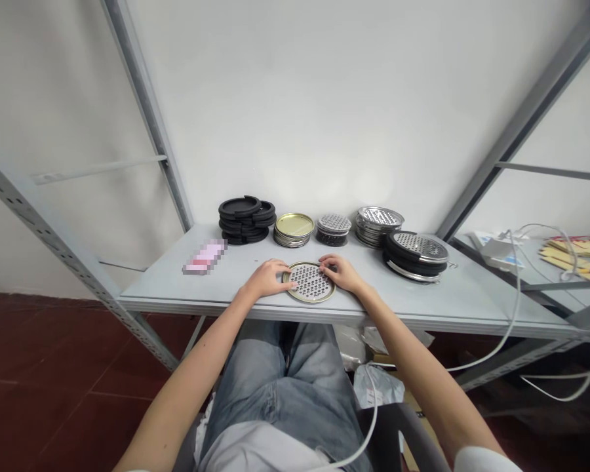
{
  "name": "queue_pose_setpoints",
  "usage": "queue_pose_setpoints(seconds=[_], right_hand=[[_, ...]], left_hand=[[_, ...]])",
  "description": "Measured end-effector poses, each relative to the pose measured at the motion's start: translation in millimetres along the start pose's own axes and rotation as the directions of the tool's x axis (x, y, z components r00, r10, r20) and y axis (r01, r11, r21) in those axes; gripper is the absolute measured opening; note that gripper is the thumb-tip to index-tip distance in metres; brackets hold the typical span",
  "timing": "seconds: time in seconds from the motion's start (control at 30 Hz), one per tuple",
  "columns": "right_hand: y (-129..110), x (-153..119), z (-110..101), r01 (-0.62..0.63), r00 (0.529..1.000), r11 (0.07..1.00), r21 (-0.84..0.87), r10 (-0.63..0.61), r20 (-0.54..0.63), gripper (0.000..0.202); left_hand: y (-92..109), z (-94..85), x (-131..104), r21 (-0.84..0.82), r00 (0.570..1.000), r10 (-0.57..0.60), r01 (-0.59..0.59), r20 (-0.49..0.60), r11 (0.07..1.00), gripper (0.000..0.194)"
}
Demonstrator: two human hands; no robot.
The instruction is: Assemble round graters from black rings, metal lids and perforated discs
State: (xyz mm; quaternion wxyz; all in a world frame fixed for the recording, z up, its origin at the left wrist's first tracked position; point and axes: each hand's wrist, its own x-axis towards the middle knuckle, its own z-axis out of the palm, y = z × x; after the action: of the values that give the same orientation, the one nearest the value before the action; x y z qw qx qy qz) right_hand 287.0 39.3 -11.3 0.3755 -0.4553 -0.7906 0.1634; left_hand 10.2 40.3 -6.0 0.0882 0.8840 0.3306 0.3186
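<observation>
On the grey shelf in front of me lies a round gold-rimmed lid (311, 301) with a white perforated disc (311, 280) set inside it. My left hand (267, 278) grips the left edge, its thumb over the rim onto the disc. At the upper right edge, my right hand (343, 272) has its fingers curled on the rim. Behind stand a stack of gold lids (295, 225) and a short stack of perforated discs (334, 223). Farther right is a stack of silver-rimmed perforated pieces (379, 217).
Black rings (244, 219) are piled at the back left. A pixelated pink item (205, 257) lies at left. Black and silver perforated assemblies (417, 252) are stacked at right. Metal uprights (147, 111) flank the shelf (476, 295). A white cable (515, 298) hangs over its right front edge.
</observation>
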Motion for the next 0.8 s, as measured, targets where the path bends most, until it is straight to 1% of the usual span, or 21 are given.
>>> queue_pose_setpoints(seconds=[0.3,0.53,0.8], right_hand=[[0.9,-2.9,-1.5,0.005,1.000,1.000,0.009,-0.005,-0.001,0.018],[-3.1,-9.0,-3.3,-0.039,0.999,0.999,0.000,0.039,-0.039,0.022],[-6.4,-11.5,-3.7,-0.051,0.998,0.999,-0.019,0.050,-0.049,0.022]], left_hand=[[4.2,-2.6,-0.1,0.072,0.999,-0.049,0.047,0.021,0.996,0.040],[7.6,-3.9,-0.2,0.104,0.996,-0.085,0.087,-0.019,0.991,0.038],[6.4,-3.6,-0.9,0.096,0.997,-0.072,0.071,0.000,0.993,0.038]])
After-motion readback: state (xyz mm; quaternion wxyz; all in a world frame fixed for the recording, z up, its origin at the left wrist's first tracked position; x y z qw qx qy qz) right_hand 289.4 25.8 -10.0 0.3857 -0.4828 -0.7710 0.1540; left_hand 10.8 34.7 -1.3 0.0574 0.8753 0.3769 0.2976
